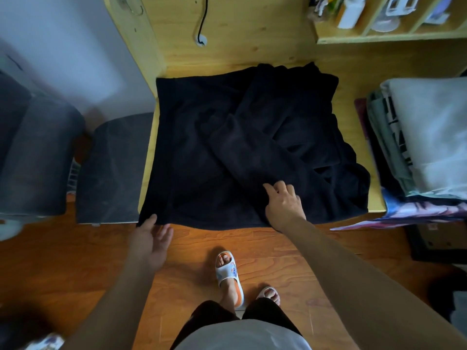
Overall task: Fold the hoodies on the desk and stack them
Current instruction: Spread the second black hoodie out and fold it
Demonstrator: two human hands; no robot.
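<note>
From the head camera I see the black hoodie (227, 147) spread across the wooden desk (353, 79), its near hem hanging over the front edge, one sleeve folded diagonally over the body; my right hand (284, 205) lies on the cloth near that hem, fingers curled into a fold, though I cannot tell if they truly pinch it; my left hand (151, 241) hangs relaxed, fingertips at the hem's left corner; folded clothes (424, 137) are stacked at the desk's right.
</note>
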